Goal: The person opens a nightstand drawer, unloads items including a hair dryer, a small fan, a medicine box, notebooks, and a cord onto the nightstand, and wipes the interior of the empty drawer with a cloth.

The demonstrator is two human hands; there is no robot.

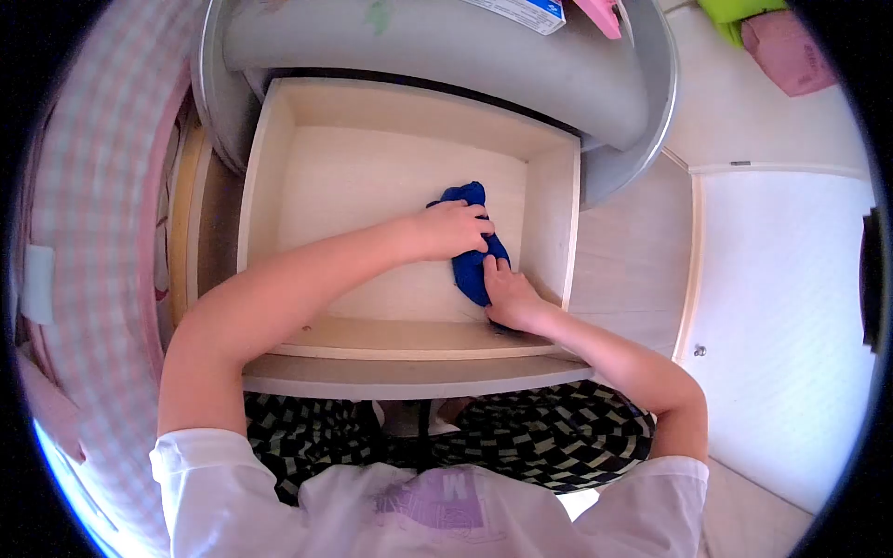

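A pulled-out drawer of pale wood lies in front of me. Inside it, toward the right side, rests a bunched dark-blue cloth; whether it is a garment cannot be made out. My left hand reaches across from the left and grips the cloth's upper middle with curled fingers. Lower down, my right hand holds the cloth's right edge near the drawer's front right corner. Part of the cloth is hidden under both hands.
A grey rounded cabinet top overhangs the drawer's back, with a blue-and-white box and a pink object on it. Checked pink fabric hangs at the left. A white door with a small knob stands right.
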